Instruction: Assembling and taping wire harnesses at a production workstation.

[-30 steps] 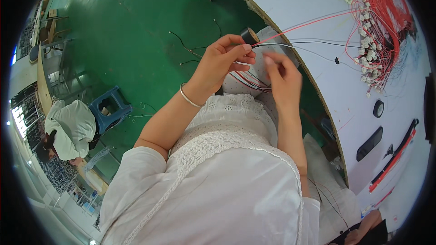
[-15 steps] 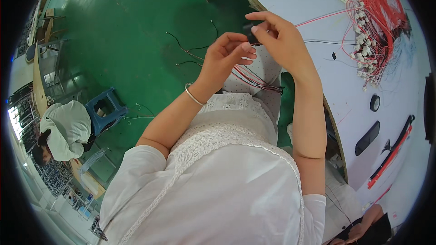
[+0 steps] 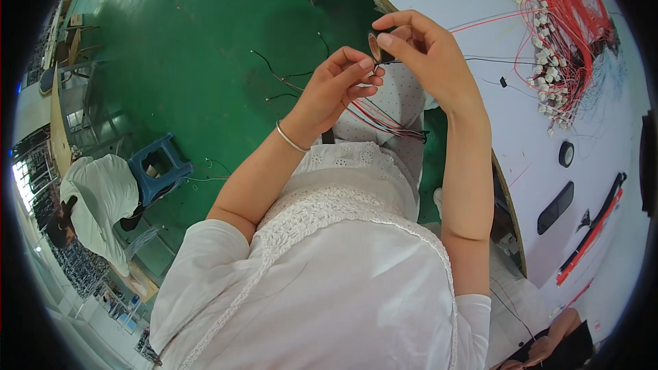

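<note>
The person's left hand (image 3: 336, 85) is nearly closed, thumb and forefinger pinching thin wires (image 3: 281, 78) whose dark, slender ends splay out to the left with tiny pale tips. Just above that pinch a roll of black tape (image 3: 374, 46) stands on edge, a brown, ring-like core showing. The right hand (image 3: 439, 58) is half open, forefinger arched over the roll, thumb tip against its side; I can't make out from here whether the hidden fingers grip it. Below, a loose bundle of red, white and black wires (image 3: 387, 123) lies across dotted, pale trousers (image 3: 403, 99), near the scalloped eyelet trim of a lacy white apron (image 3: 315, 199). Over on the smooth white table (image 3: 510, 116), with its rough brown edge, sit a springy tangle of glossy red wire (image 3: 572, 17), a heap of small blocky white connectors (image 3: 548, 62), another round tape roll (image 3: 566, 154) and a flat, dark, rounded slab (image 3: 555, 209). Behind, a blue plastic stool (image 3: 140, 164) stands on the shiny green floor (image 3: 205, 14)
</note>
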The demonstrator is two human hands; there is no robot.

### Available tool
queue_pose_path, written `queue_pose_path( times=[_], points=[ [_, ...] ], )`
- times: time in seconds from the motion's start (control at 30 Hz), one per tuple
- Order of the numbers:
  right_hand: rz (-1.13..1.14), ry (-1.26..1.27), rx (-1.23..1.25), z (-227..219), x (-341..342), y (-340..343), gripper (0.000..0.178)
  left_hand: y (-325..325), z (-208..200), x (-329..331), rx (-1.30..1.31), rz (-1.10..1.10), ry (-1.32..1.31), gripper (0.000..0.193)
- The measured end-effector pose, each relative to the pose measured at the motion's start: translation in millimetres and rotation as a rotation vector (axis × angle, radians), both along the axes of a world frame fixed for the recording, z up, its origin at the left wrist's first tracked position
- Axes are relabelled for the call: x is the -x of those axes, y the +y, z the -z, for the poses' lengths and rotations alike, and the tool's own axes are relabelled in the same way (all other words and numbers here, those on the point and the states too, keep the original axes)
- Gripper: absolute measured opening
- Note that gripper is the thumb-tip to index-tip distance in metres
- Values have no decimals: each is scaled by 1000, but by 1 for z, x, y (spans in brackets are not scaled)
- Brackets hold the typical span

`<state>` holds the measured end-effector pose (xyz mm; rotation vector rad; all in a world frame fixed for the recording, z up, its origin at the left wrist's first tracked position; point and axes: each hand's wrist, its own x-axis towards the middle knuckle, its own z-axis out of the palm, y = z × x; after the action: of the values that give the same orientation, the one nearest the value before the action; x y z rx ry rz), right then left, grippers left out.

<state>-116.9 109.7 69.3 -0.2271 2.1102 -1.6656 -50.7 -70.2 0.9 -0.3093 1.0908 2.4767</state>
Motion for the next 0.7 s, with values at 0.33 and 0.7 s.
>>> queue_pose_path(
  times=[0.33, 0.7],
  points=[
    [59, -37, 492, 14, -43, 26, 21, 0, -10, 2, 8, 77, -22, 14],
    [78, 171, 103, 22, -67, 38, 25, -6, -7, 2, -99, 163, -148, 11]
  ],
)
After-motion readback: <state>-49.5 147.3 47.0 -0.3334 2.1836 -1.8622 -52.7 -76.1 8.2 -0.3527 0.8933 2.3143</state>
